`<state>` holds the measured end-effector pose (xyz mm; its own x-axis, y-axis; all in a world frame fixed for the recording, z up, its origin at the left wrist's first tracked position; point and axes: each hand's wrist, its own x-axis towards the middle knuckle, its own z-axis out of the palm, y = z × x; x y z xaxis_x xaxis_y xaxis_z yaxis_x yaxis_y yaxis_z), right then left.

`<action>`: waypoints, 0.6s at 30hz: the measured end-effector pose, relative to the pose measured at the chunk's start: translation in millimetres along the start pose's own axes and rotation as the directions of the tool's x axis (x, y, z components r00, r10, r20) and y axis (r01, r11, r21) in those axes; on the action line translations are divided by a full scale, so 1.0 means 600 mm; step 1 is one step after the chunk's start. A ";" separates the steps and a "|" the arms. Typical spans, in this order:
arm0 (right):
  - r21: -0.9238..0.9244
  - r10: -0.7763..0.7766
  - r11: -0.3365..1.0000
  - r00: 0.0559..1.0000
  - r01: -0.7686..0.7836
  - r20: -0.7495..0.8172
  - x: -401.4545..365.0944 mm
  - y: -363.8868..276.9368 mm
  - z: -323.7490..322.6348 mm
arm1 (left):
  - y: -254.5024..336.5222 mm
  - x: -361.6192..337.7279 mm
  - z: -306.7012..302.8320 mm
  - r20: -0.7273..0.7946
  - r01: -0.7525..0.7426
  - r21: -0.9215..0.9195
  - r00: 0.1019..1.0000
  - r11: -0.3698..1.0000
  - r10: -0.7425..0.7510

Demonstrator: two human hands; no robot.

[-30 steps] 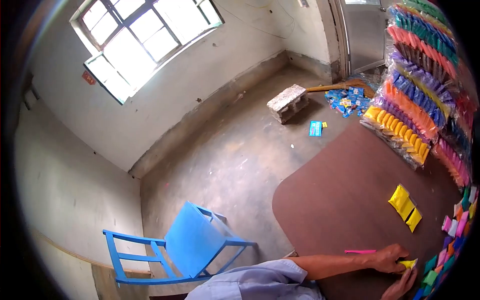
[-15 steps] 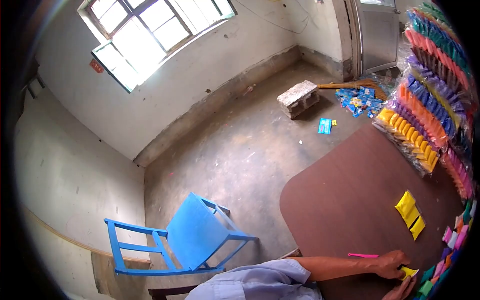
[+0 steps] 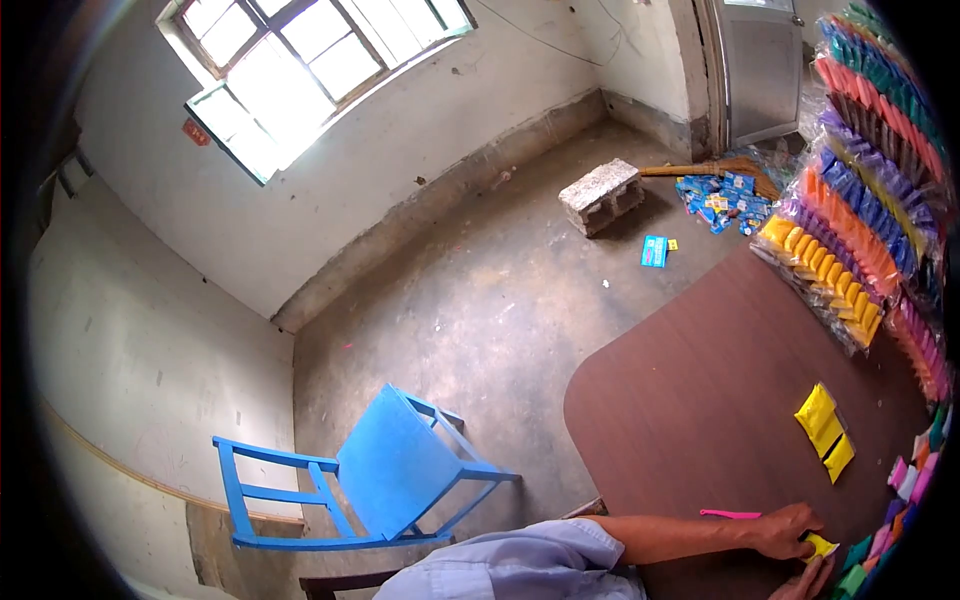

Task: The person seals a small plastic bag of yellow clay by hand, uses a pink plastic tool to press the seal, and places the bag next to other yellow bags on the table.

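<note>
My left hand (image 3: 788, 530) reaches in from the lower middle, past a light blue sleeve, and pinches a small yellow packet (image 3: 822, 546) over the brown table. My right hand (image 3: 803, 582), partly cut off at the bottom edge, has its fingers closed on the lower side of the same packet. A thin pink plastic stick (image 3: 730, 514) lies on the table beside my left wrist. Farther up the table rests a strip of yellow packets (image 3: 825, 432) in clear plastic.
Tall stacks of bagged coloured packets (image 3: 850, 220) line the table's (image 3: 690, 370) right side; loose coloured pieces (image 3: 915, 475) lie near my hands. A blue chair (image 3: 395, 465), a concrete block (image 3: 602, 197), blue packaging (image 3: 725, 200) and a broom (image 3: 750, 170) are on the floor.
The whole view has shifted slightly. Both hands stay at the yellow packet, with only a small change in the fingers.
</note>
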<state>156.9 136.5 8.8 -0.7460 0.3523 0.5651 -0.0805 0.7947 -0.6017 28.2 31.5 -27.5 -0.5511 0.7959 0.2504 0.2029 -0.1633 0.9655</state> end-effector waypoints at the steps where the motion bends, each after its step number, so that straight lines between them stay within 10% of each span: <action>1: -0.003 0.002 1.000 1.000 -0.002 0.000 -0.002 0.002 -0.001 | 0.006 -0.001 -0.002 0.004 0.041 -0.041 0.999 0.998 -0.041; 3: 0.003 0.009 1.000 1.000 -0.009 -0.018 -0.010 0.016 -0.003 | -0.007 0.000 0.002 -0.006 0.006 0.005 1.000 1.000 -0.006; 6: 0.331 0.494 0.818 0.869 -0.470 0.011 -0.168 0.258 -0.020 | 0.001 -0.005 0.004 -0.001 -0.047 0.056 0.999 0.997 0.047; 7: 0.521 0.671 0.619 0.741 -0.588 0.039 -0.130 0.188 -0.017 | 0.013 -0.004 -0.004 -0.001 -0.066 0.075 0.998 0.995 0.066; 18: 0.510 0.624 0.658 0.780 -0.555 0.044 -0.054 0.016 0.011 | 0.040 -0.006 -0.036 0.126 0.187 0.096 0.972 0.978 -0.199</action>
<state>175.8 129.7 -19.0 -0.6615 0.7488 0.0406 0.0241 0.0753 -0.9969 17.6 12.3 -3.9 -0.4744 0.8793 0.0425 0.1727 0.0456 0.9839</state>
